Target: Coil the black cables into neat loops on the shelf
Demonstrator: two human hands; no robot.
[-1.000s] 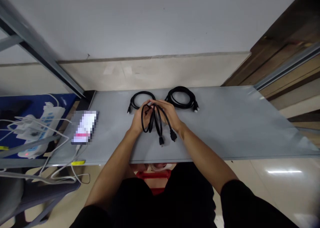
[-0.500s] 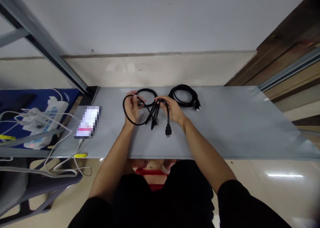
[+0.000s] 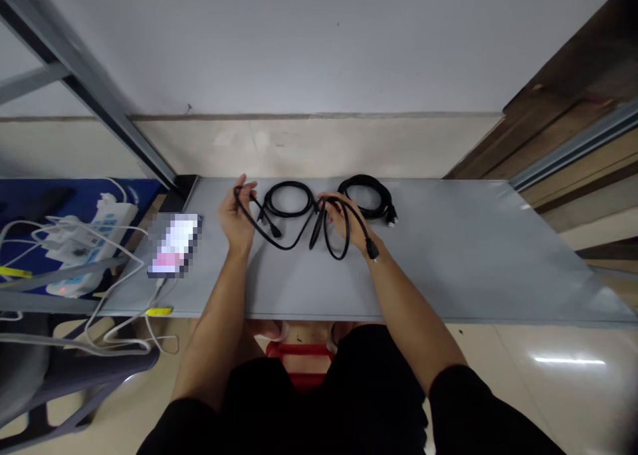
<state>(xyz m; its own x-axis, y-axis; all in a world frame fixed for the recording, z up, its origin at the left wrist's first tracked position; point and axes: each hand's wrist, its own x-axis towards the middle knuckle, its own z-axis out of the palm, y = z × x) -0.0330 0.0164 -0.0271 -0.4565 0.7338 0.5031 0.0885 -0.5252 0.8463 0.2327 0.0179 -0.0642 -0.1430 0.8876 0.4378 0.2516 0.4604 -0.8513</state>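
A black cable (image 3: 285, 248) hangs in loose loops between my two hands above the grey table (image 3: 448, 256). My left hand (image 3: 238, 216) grips it near one end, whose plug dangles to the right of the fingers. Loops of the same cable are gathered in my right hand (image 3: 343, 217), and its other plug (image 3: 371, 249) lies over my right wrist. A coiled black cable (image 3: 289, 184) rests on the table between the hands. Just behind my right hand sits another coiled black cable (image 3: 371, 179).
A phone (image 3: 174, 246) with a white charging cable lies at the table's left. Further left, a power strip (image 3: 107, 222) with adapters sits on a blue surface. Metal frame posts and a wall bound the back. A red stool (image 3: 299, 350) is below.
My left hand has moved left, drawing out its part of the cable, and one plug now shows beside it. The plug by my right hand has swung right onto the wrist.
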